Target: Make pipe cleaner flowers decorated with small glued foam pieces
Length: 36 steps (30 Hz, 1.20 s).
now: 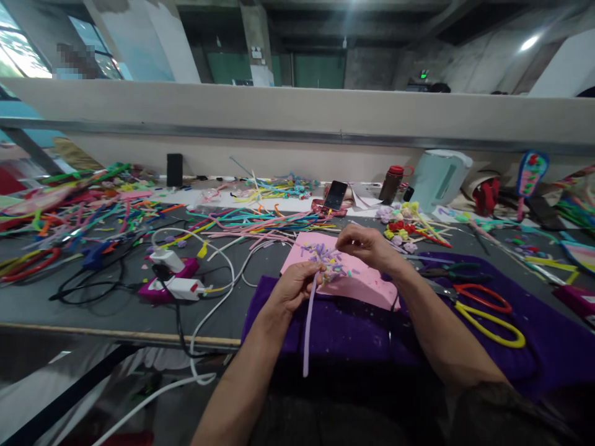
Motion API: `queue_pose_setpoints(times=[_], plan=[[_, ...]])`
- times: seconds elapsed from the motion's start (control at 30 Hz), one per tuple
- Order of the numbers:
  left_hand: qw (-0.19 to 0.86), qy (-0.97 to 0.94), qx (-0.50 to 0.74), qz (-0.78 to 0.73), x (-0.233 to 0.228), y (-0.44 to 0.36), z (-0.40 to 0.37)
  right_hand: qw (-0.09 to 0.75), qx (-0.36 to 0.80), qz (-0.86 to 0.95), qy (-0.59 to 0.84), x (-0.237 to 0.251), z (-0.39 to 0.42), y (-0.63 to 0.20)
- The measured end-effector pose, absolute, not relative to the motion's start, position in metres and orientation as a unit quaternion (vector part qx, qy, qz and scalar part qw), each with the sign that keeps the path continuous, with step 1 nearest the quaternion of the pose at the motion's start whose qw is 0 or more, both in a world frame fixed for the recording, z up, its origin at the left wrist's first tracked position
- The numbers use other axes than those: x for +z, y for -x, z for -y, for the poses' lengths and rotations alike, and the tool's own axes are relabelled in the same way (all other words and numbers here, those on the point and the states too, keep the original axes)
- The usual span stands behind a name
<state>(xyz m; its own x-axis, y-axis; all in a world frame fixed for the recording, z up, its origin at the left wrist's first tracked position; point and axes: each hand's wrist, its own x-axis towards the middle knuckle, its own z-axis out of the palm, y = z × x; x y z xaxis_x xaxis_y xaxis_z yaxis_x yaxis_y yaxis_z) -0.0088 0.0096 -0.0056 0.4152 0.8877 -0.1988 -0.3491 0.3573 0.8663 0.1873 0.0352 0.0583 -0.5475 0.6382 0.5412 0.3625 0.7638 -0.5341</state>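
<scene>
**Pipe cleaner craft bench, mid-twist**

So the person's left hand (294,286) is curled shut around a lilac pipe cleaner (308,322), fingers pinched on its upper end while the rest of the stem hangs straight down past the table edge toward their lap. Right at the top of that stem sits a small multicoloured bundle (331,265) of fuzzy bits, pastel purple, yellow and pink. The right hand (367,243) is just above and to the right of it, fingers drawn in narrow with the tips pinching at the bundle; whatever tiny piece they grip is too small to make out.

Both hands hover over a pink foam sheet (367,286), which lies on a purple cloth (548,347) at the near edge of the grey table (69,303). Yellow-and-red scissors (488,313) rest on the cloth off to the right. A glue gun on a magenta stand (171,279) sits to the left with white cable looping around it, and loose coloured pipe cleaners (93,210) are strewn across the back. A phone (335,195) leans near a dark bottle (391,184).
</scene>
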Motion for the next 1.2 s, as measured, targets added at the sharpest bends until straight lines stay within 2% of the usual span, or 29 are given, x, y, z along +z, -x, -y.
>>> queue_pose_setpoints(times=[0.63, 1.2], plan=[[0.715, -0.492, 0.269, -0.418, 0.003, 0.004, 0.001, 0.247, 0.215, 0.909, 0.257, 0.069, -0.027, -0.192], [0.705, -0.515, 0.249, -0.419, 0.005, 0.002, 0.004, 0.224, 0.239, 0.906, 0.267, 0.067, -0.024, -0.193]])
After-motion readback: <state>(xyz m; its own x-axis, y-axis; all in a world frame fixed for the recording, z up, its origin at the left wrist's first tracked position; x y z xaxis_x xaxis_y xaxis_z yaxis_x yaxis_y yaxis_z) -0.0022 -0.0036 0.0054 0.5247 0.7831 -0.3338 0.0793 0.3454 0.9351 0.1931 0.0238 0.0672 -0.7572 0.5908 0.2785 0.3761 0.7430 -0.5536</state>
